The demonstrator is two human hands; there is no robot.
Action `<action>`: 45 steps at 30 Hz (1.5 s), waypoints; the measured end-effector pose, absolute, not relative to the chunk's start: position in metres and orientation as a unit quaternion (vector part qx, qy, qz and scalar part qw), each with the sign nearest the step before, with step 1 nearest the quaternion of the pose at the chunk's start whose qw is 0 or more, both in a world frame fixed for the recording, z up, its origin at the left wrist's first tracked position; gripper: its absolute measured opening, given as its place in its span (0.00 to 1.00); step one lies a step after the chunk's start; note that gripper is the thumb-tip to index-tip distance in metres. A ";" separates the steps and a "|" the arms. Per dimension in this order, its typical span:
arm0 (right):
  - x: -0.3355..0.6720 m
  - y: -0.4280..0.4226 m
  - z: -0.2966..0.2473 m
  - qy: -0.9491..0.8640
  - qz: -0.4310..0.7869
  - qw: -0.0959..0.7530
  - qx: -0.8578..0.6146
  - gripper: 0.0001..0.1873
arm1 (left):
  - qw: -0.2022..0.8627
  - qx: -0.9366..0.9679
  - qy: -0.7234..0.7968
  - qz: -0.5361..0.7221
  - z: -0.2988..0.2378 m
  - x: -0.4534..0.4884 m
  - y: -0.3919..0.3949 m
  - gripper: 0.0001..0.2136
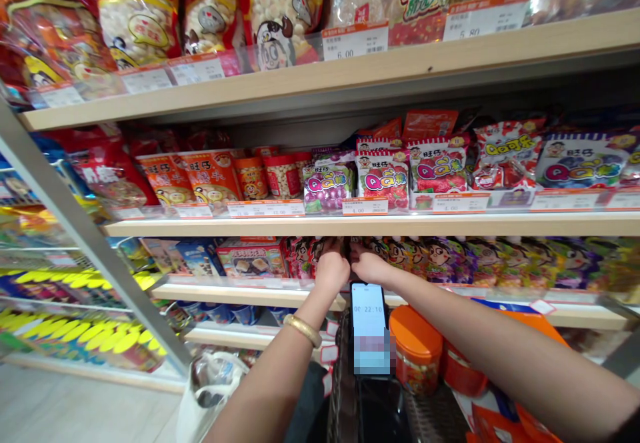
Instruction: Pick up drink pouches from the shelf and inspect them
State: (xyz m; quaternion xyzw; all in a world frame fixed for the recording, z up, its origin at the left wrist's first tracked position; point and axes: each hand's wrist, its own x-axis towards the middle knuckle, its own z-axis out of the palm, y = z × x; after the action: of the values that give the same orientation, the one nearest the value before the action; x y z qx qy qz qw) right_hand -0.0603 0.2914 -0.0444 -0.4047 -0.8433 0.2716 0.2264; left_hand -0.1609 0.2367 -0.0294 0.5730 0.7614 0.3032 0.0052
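1. Together, nearly touching, left hand (333, 271) and right hand (371, 268) reach into cartoon-face snack packets (305, 256) at their 12 o'clock, on the lower shelf (240, 294).
2. Fingers hidden among packets; grip cannot be told.
3. Phone (370, 326) at hands' 6 o'clock; orange-lidded jar (415, 349) at 5 o'clock.

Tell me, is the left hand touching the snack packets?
Cannot tell: head view shows the left hand at the snack packets, fingers hidden beneath the shelf.

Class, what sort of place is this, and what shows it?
Most likely a supermarket snack aisle: shelves packed with snack bags, price tags along the shelf edges.
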 end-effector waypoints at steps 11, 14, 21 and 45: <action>-0.053 0.278 -0.048 -0.810 0.376 0.251 -0.374 0.32 | -0.033 0.593 0.680 0.430 -0.056 -0.172 0.193 0.18; -0.050 0.273 -0.044 -0.805 0.393 0.273 -0.352 0.32 | -0.048 0.587 0.651 0.479 -0.063 -0.176 0.187 0.18; -0.015 0.256 -0.034 -0.791 0.393 0.353 -0.309 0.31 | -0.124 0.639 0.519 0.553 -0.034 -0.154 0.161 0.15; 0.136 0.215 -0.045 -0.664 0.440 0.487 -0.359 0.19 | 0.423 0.616 0.422 0.513 -0.041 -0.020 0.189 0.23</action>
State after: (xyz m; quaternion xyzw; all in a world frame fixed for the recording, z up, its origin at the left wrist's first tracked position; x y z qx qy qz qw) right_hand 0.1363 0.2149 -0.0453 -0.3588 -0.6636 0.4404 0.4868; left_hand -0.0196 0.1888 -0.0412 0.6162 0.4220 0.5129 0.4232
